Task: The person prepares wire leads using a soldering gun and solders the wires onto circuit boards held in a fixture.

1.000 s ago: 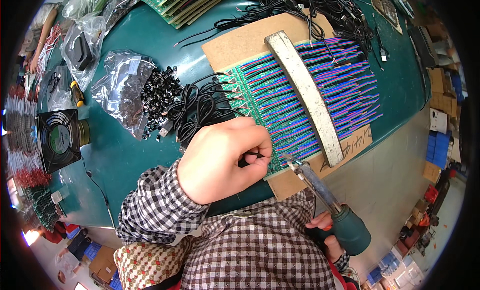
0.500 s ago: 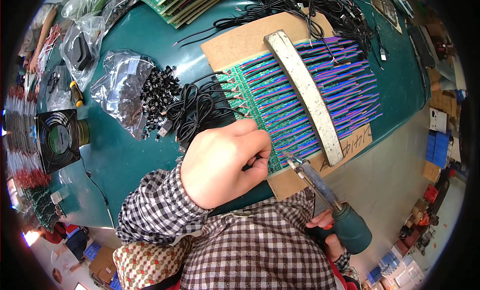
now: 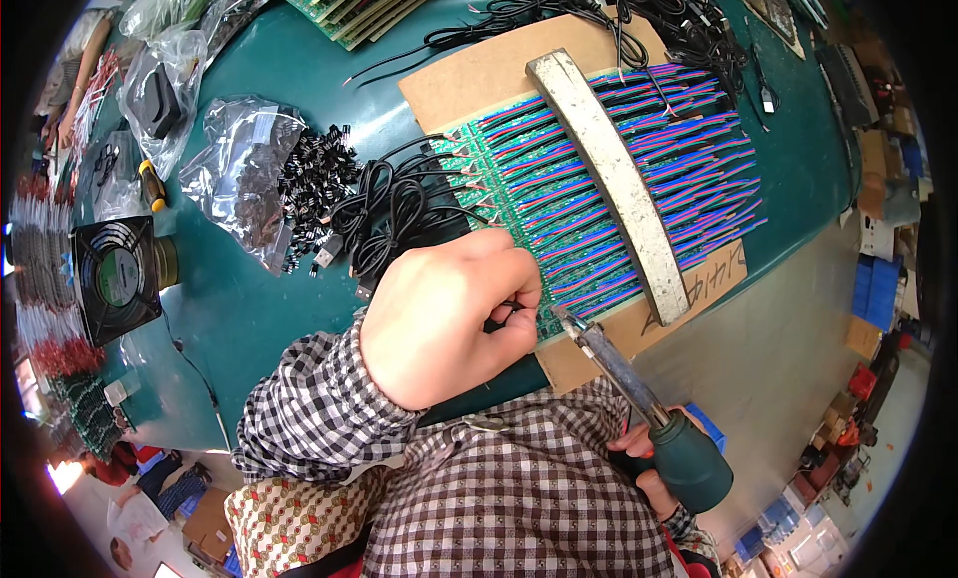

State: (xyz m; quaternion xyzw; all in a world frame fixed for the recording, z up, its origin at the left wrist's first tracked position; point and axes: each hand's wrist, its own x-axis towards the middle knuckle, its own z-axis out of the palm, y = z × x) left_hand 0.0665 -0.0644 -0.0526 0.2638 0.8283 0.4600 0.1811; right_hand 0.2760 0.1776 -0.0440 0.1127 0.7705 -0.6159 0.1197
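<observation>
My left hand [image 3: 449, 319] is closed in a pinch at the near left edge of a green circuit board panel [image 3: 486, 179]. A bit of black cable [image 3: 509, 307] shows between its fingers; the cable's tip is hidden. My right hand [image 3: 649, 468], partly hidden, grips a soldering iron [image 3: 689, 463] by its dark green handle. The iron's tip meets the panel's near end, just right of my left fingers. Blue, red and black wires [image 3: 539, 194] run in rows across the panel. A worn metal bar [image 3: 614, 179] lies over them. Several black cables [image 3: 394, 214] join the panel's left edge.
Under the panel lies brown cardboard [image 3: 449, 89]. Left of the cables are small black connectors [image 3: 319, 174], a clear plastic bag [image 3: 239, 169], a screwdriver [image 3: 152, 187] and a fan [image 3: 118, 279]. Stacked boards [image 3: 349, 9] and tangled black cables [image 3: 689, 24] lie at the back.
The soldering iron has moved slightly left, bringing its tip closer to my left fingers and onto the panel's edge. My left hand has barely moved.
</observation>
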